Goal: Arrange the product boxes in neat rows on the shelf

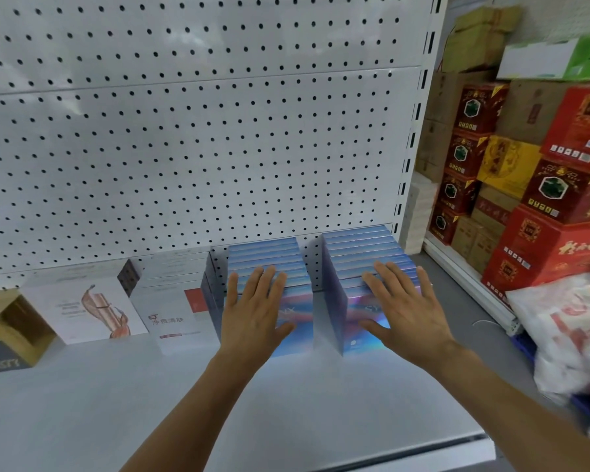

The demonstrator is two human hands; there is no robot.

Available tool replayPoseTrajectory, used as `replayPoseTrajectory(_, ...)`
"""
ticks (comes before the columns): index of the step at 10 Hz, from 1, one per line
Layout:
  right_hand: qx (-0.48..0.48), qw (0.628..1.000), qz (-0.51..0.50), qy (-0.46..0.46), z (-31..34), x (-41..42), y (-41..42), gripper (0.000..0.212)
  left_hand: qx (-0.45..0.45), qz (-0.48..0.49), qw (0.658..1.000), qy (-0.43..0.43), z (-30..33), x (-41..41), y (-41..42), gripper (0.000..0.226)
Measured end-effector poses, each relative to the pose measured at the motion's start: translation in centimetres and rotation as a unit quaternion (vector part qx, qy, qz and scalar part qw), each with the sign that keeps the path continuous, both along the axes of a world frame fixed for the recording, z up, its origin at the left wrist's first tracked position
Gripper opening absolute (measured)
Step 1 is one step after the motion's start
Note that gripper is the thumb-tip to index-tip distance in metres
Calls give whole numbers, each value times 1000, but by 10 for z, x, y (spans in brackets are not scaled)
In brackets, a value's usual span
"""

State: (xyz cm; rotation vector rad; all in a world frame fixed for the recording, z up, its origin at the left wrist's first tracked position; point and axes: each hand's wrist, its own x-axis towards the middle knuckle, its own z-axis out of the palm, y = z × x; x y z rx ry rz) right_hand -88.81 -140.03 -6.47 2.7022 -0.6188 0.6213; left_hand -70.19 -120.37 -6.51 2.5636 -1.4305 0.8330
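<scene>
Shelf (pixel 99 396): you face a white shelf with a pegboard back; its front half is bare.
Stock left: a white row (pixel 181 301), a white box with a bottle print (pixel 82 308) and a gold box (pixel 11 332) stand to the left of your hands.
Blue rows: two files of blue boxes run front to back, long axis toward the pegboard. The left row (pixel 269 264) stops short of the back; the right row (pixel 361 253) reaches nearer it. A gap parts them.
Left hand (pixel 252 311): flat, fingers straight, laid on the front box of the left row.
Right hand (pixel 406 308): flat too, fingers spread, on the front of the right row.
Key relation: each row lies straight ahead of its own hand, so you likely push away from you to square the fronts; the left row looks to need the longer push.
</scene>
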Motion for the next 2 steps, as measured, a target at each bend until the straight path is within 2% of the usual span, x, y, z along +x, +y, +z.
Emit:
replayPoseTrajectory(1, 8, 1000, 6, -28, 0, -1, 10, 62, -18, -15, 1000, 4, 0, -3, 7, 68)
replayPoseTrajectory(2, 46, 994, 25, -98, 5, -1, 26, 53, -60, -38, 997, 33, 4, -14, 19, 66)
